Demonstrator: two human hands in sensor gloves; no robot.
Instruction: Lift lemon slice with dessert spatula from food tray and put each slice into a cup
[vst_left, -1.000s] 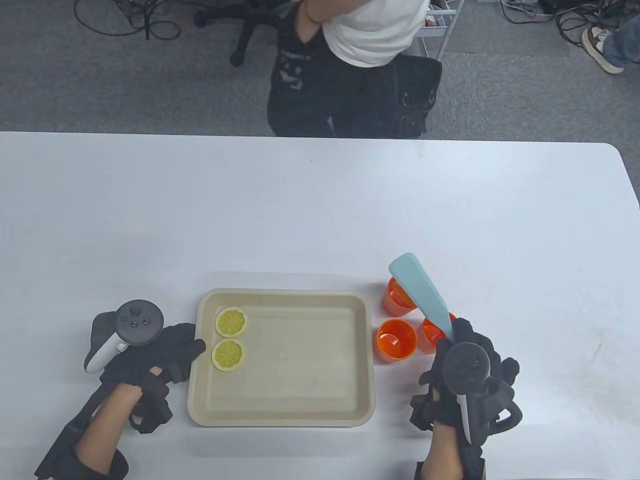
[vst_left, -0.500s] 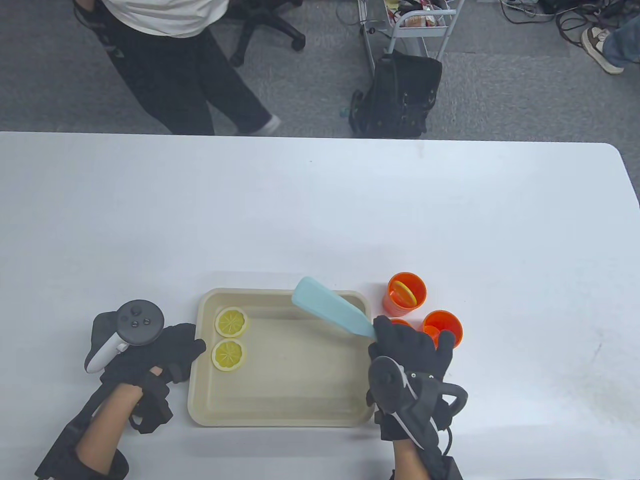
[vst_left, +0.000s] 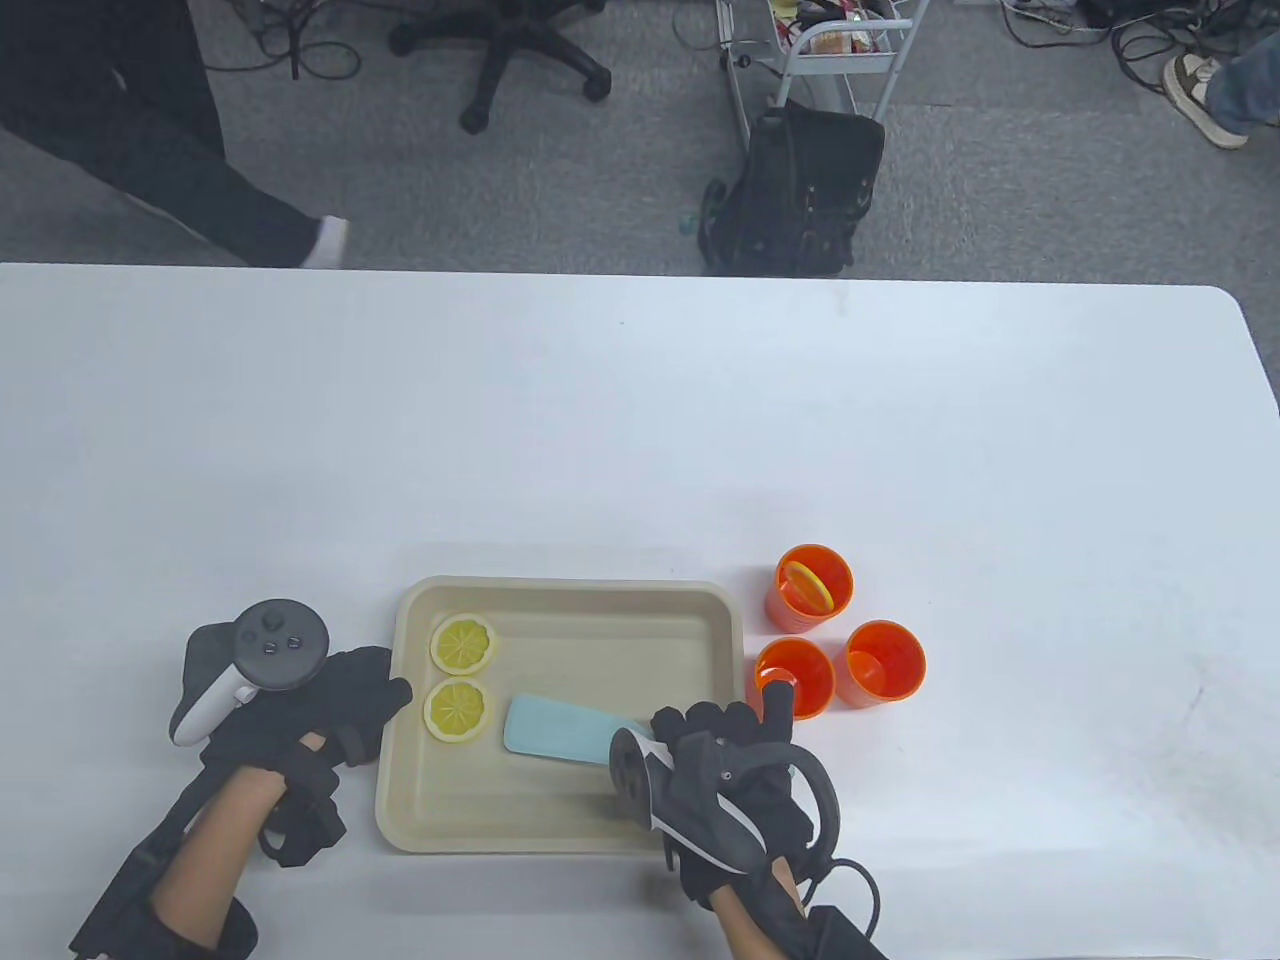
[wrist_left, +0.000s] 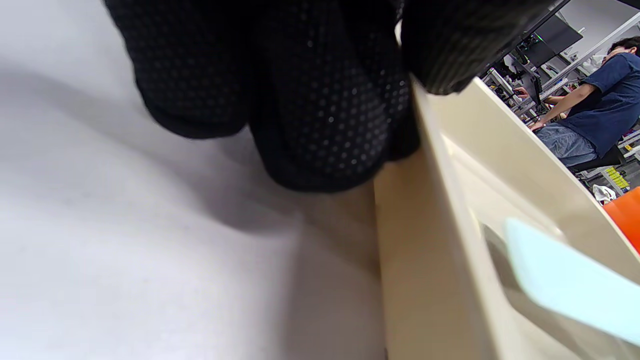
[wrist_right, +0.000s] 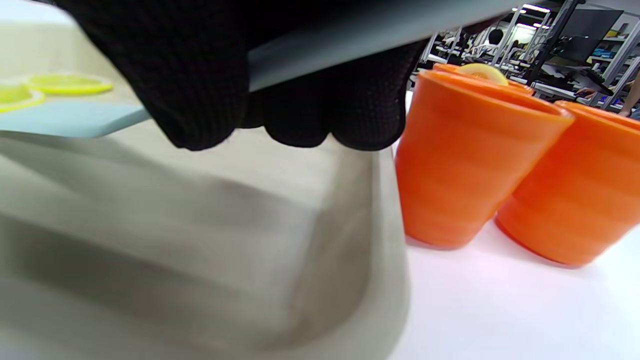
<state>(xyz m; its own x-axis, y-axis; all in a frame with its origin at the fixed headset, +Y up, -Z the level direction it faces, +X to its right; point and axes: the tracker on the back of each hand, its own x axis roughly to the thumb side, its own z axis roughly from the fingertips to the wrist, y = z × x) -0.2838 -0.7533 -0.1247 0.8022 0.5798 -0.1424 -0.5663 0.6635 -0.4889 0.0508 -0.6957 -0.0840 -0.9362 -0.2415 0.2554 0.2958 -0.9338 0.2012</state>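
The left hand (vst_left: 300, 715) rests on the table (vst_left: 640, 420), fingers straight, touching the tray (vst_left: 570, 835) at its left rim. Two lemon slices (vst_left: 463, 643) lie in the tray's left end. The spatula (vst_left: 560, 728) blade points at the nearer one, just beside it. The right hand (vst_left: 735, 775) grips its handle. Three cups (vst_left: 880, 665) stand right of the tray; the far one (vst_left: 813, 588) holds a slice.
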